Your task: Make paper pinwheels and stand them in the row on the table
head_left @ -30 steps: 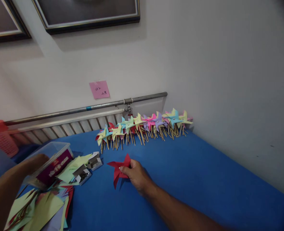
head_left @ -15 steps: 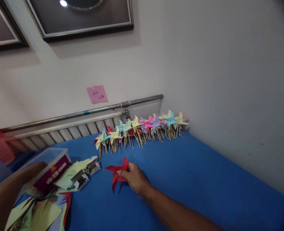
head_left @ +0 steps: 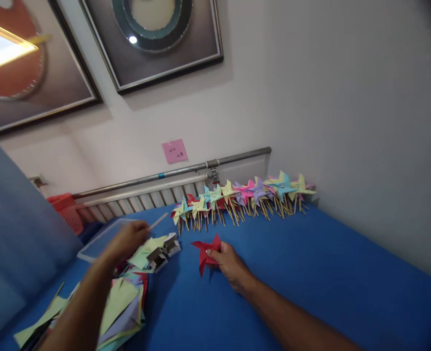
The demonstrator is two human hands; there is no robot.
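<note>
My right hand [head_left: 232,265] pinches a red paper pinwheel [head_left: 205,252], its thumb near the pin at the centre. A thin wooden stick [head_left: 159,222] juts out of my left hand [head_left: 133,236], which is closed on it and slightly blurred. That hand is above the clear plastic box [head_left: 87,252], and my forearm covers much of the box. Close to the left hand, two small open cardboard boxes [head_left: 157,260] stand beside pale paper sheets [head_left: 142,256]. Nearer to me lies a pile of coloured paper [head_left: 122,304], partly behind my left forearm.
Finished pinwheels [head_left: 257,190] with sticks lie in a row along the back of the blue table [head_left: 292,287]. Behind them run a radiator [head_left: 157,196] and a metal pipe [head_left: 186,169]. A red plastic basket [head_left: 67,212] stands at the back left, near a blue curtain [head_left: 21,234].
My left hand has come up out of the plastic box with a stick. The view has swung left; my right hand still holds the red pinwheel.
</note>
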